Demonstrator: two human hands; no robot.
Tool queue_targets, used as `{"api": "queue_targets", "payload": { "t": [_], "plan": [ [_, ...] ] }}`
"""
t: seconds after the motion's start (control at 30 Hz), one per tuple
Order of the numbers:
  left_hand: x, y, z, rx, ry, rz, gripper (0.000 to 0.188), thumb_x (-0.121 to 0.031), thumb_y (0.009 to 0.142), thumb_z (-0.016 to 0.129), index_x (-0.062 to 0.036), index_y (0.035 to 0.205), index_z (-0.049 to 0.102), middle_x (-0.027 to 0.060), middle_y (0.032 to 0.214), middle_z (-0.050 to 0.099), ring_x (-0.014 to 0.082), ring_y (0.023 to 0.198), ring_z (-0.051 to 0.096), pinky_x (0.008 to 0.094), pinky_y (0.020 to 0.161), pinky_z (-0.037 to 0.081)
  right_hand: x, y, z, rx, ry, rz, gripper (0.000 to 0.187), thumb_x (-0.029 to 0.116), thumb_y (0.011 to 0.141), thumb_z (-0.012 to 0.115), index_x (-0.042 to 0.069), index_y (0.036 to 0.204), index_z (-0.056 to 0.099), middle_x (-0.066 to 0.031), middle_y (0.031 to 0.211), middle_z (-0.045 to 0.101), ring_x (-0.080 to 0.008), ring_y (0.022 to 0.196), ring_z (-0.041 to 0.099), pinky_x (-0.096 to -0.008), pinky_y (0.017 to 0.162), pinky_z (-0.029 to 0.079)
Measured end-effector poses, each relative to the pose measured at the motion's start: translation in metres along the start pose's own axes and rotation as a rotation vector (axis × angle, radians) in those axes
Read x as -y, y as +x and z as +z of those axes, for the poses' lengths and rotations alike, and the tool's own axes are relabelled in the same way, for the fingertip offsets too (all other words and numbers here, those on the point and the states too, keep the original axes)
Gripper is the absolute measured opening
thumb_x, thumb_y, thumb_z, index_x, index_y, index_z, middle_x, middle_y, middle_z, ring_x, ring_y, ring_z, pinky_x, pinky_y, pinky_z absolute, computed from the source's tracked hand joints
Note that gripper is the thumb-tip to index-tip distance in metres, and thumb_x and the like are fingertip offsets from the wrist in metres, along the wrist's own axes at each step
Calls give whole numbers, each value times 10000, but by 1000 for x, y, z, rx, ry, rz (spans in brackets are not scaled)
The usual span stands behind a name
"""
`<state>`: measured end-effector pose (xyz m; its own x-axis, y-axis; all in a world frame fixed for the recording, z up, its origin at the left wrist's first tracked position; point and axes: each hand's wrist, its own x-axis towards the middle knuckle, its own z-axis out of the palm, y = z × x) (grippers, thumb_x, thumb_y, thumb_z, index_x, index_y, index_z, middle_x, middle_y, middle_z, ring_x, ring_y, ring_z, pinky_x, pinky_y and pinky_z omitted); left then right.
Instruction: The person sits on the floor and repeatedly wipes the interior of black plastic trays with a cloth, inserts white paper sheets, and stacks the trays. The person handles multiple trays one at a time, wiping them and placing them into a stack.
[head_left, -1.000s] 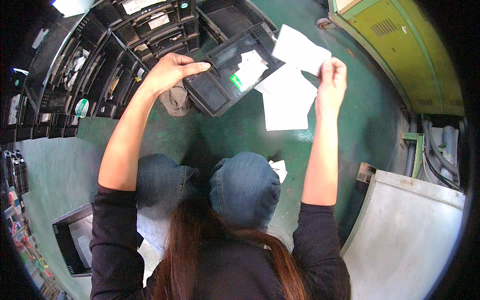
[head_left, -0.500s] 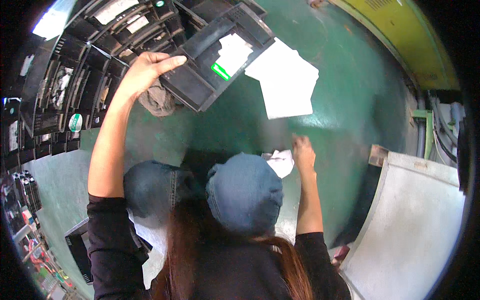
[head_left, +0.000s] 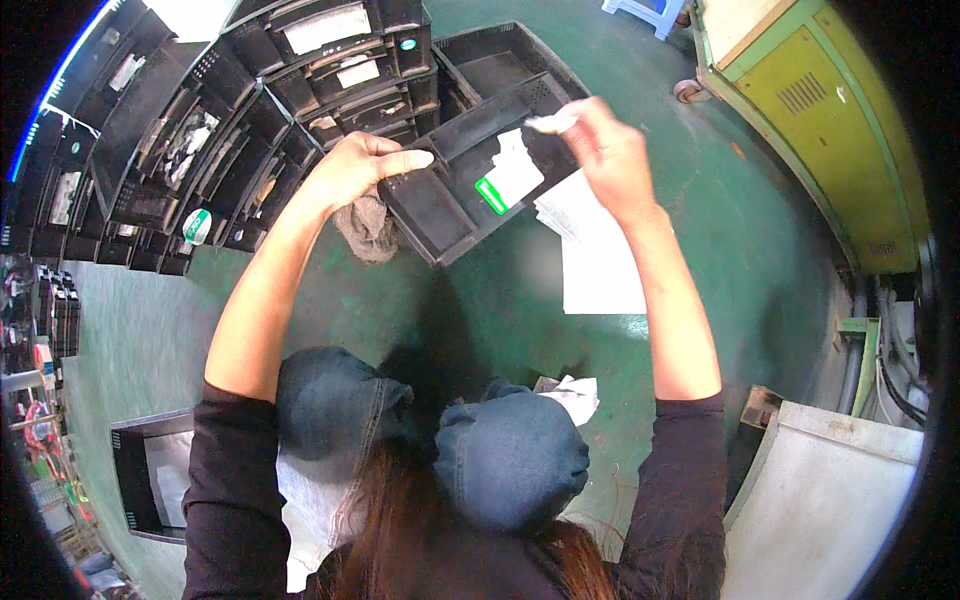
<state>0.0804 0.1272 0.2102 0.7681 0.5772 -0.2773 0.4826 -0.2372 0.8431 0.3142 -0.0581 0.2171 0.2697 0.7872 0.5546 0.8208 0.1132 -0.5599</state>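
My left hand (head_left: 352, 178) is closed on the near left end of a black plastic tray (head_left: 425, 205), its thumb over the rim. The tray is tilted. On it are a torn white paper label (head_left: 518, 172) and a green-edged sticker (head_left: 491, 196). Just below that hand is a bunched grey-brown rag (head_left: 366, 228); whether the fingers hold it too is hidden. Over the tray's right side, my right hand (head_left: 612, 160) pinches a small white scrap of paper (head_left: 556, 122), slightly blurred. White paper sheets (head_left: 600, 272) are beneath my right wrist, beside the tray.
Stacked black bins (head_left: 340, 60) fill the left and far left. Another black tray (head_left: 500, 55) lies beyond the held one. Crumpled paper (head_left: 572, 400) is on the green floor near my knee. A yellow-green cabinet (head_left: 800, 110) and a pale panel (head_left: 830, 490) stand at right.
My right hand has risen from low beside the crumpled paper to the tray's right side and now pinches a white scrap. My left hand stays on the tray; the whole view has shifted.
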Motion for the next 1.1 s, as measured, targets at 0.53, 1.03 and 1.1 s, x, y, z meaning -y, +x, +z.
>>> {"api": "queue_targets", "payload": {
  "t": [0.53, 1.03, 1.1],
  "plan": [
    [-8, -11, 12, 65, -6, 42, 423, -438, 735, 743, -18, 781, 717, 31, 710, 653, 94, 691, 563, 259, 705, 447, 8, -9, 17, 234, 113, 314, 239, 113, 779, 701, 0, 982, 647, -35, 744, 621, -91, 633, 554, -255, 598, 461],
    [-2, -23, 16, -48, 585, 672, 574, -477, 757, 679, -1, 564, 423, 133, 521, 359, 266, 498, 363, 386, 488, 321, -22, -276, -39, 358, 146, 1018, 101, 85, 772, 689, 3, 832, 684, -62, 724, 665, -94, 671, 587, -267, 635, 470],
    [12, -39, 18, 31, 673, 827, 524, -481, 737, 663, -23, 589, 456, 147, 585, 444, 328, 581, 499, 411, 522, 376, -26, -353, -19, 418, 45, 1156, 148, 100, 767, 695, -8, 869, 694, -100, 715, 676, -104, 619, 603, -282, 577, 486]
  ]
}}
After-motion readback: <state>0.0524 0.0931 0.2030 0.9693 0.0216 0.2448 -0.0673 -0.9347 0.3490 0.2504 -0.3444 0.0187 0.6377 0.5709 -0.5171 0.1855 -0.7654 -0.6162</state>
